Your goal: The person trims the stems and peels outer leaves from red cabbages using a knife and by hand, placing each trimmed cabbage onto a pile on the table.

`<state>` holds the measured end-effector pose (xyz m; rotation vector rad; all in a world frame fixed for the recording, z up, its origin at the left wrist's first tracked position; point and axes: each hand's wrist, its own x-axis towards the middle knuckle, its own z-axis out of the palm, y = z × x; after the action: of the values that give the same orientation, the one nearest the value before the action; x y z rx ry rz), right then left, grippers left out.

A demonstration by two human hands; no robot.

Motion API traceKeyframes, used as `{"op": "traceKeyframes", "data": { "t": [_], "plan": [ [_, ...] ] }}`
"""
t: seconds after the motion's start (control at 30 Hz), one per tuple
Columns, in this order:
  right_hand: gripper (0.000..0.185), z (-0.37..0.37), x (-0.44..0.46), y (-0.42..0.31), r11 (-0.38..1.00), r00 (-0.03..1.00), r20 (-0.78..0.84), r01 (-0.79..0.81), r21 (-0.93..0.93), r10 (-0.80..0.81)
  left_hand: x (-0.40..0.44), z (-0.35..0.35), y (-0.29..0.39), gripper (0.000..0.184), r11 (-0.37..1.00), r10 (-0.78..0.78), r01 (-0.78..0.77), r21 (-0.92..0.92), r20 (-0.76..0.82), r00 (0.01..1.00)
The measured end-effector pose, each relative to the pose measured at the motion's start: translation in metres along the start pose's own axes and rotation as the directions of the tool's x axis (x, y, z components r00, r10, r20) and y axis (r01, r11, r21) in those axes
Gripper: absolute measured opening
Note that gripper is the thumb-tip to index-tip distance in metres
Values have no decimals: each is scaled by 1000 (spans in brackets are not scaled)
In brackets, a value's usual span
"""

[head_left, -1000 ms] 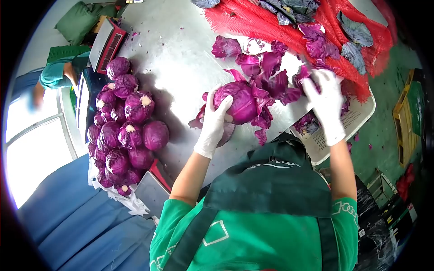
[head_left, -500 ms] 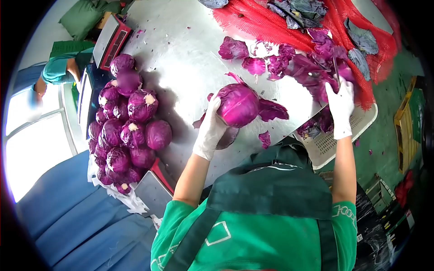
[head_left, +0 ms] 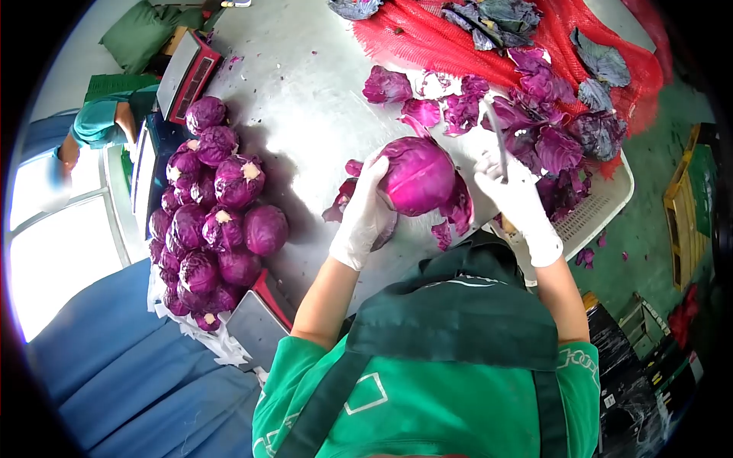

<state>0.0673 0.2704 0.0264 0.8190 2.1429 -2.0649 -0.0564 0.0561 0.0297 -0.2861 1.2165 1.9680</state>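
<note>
My left hand (head_left: 363, 220), in a white glove, grips a red cabbage (head_left: 418, 177) from its left side over the metal table. A partly loosened outer leaf (head_left: 459, 204) hangs at the cabbage's right. My right hand (head_left: 513, 200), also gloved, is closed around a knife (head_left: 499, 140) whose blade points away from me; the handle is hidden in the fingers. It is just right of the cabbage, apart from it. Loose purple leaves (head_left: 560, 146) are heaped beyond my right hand, partly over a pale plastic crate (head_left: 603, 204).
Several whole red cabbages (head_left: 200, 271) are piled at the left, near a red-edged scale (head_left: 187, 76). A red mesh bag (head_left: 435, 34) with dark outer leaves (head_left: 492, 23) lies across the far right of the table (head_left: 305, 84). Another person's arm (head_left: 124, 120) shows at far left.
My right hand has moved left with the knife, from the leaf heap and crate toward the cabbage. The cabbage has shifted slightly right and turned in my left hand.
</note>
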Motion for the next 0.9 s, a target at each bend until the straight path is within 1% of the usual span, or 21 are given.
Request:
{"op": "traceKeyframes", "data": {
  "t": [0.03, 0.07, 0.1, 0.13, 0.17, 0.2, 0.23, 0.27, 0.3, 0.33, 0.37, 0.4, 0.47, 0.5, 0.53, 0.57, 0.67, 0.7, 0.73, 0.8, 0.9],
  "plan": [
    [49, 0, -1, 2, 996, 994, -102, 38, 83, -29, -1, 3, -1, 55, 999, -12, 15, 47, -66, 998],
    [49, 5, -2, 9, 996, 994, -102, 35, 78, -27, -1, 7, -2, 51, 995, -17, 29, 92, -131, 991],
    [48, 13, -2, 18, 976, 996, -83, 53, 213, -36, -6, 15, 0, 57, 989, -61, 87, 122, -204, 977],
    [48, 20, -5, 23, 936, 997, -68, 64, 347, -42, -6, 15, -3, 57, 988, -68, 94, 122, -205, 976],
    [51, 31, -13, 20, 985, 986, -60, 161, 65, -158, -6, 16, -5, 63, 979, -93, 137, 153, -263, 960],
    [50, 36, -20, 2, 988, 990, 0, 141, -56, -141, -5, 17, -8, 68, 967, -116, 181, 182, -320, 940],
    [50, 46, -18, 9, 971, 977, -53, 198, -133, -207, -10, 19, -6, 89, 978, -108, 136, 157, -175, 979],
    [50, 54, -14, 18, 944, 956, -101, 251, -212, -277, -8, 12, -14, 89, 977, -113, 141, 158, -171, 979],
    [47, 52, -12, 21, 925, 932, -150, 286, -249, -329, -4, -3, -25, 98, 850, 94, -69, 522, -22, 995],
    [46, 45, -6, 33, 961, 970, -107, 193, -199, -217, -7, 2, -24, 107, 557, 191, -196, 807, 105, 976],
    [46, 40, -3, 39, 966, 980, -85, 158, -207, -179, -10, 6, -22, 115, 162, 284, -281, 946, 228, 931],
    [46, 36, -2, 42, 951, 983, -77, 141, -273, -168, -12, 18, -20, 113, -21, 339, -245, 969, 238, 910],
    [47, 28, 1, 47, 908, 987, -60, 110, -404, -146, 1, 19, -22, 109, -117, 411, -397, 910, 408, 815],
    [46, 22, -5, 31, 878, 962, -72, 207, -431, -262, 7, 20, -24, 109, -114, 404, -404, 908, 414, 816],
    [46, 19, -8, 23, 836, 923, -80, 300, -459, -376, 15, 21, -25, 107, 28, 399, -448, 893, 401, 824],
    [48, 17, -8, 26, 829, 903, -126, 313, -464, -411, 20, 23, -26, 106, 170, 389, -481, 860, 390, 835],
    [51, 16, -17, 28, 811, 894, -173, 276, -515, -414, 22, 30, -19, 104, 204, 325, -444, 873, 367, 871],
    [54, 21, -14, 30, 696, 820, -150, 355, -624, -552, 24, 28, -19, 104, 238, 316, -440, 866, 359, 878],
    [54, 23, -14, 28, 700, 821, -153, 353, -621, -550, 26, 28, -18, 104, 235, 312, -438, 867, 360, 879],
    [56, 28, -14, 19, 646, 876, -53, 312, -696, -480, 27, 28, -16, 102, 222, 305, -465, 857, 392, 868],
    [58, 34, -6, 20, 646, 883, -50, 303, -701, -468, 29, 25, -16, 101, 203, 307, -495, 845, 425, 851]
  ]
}}
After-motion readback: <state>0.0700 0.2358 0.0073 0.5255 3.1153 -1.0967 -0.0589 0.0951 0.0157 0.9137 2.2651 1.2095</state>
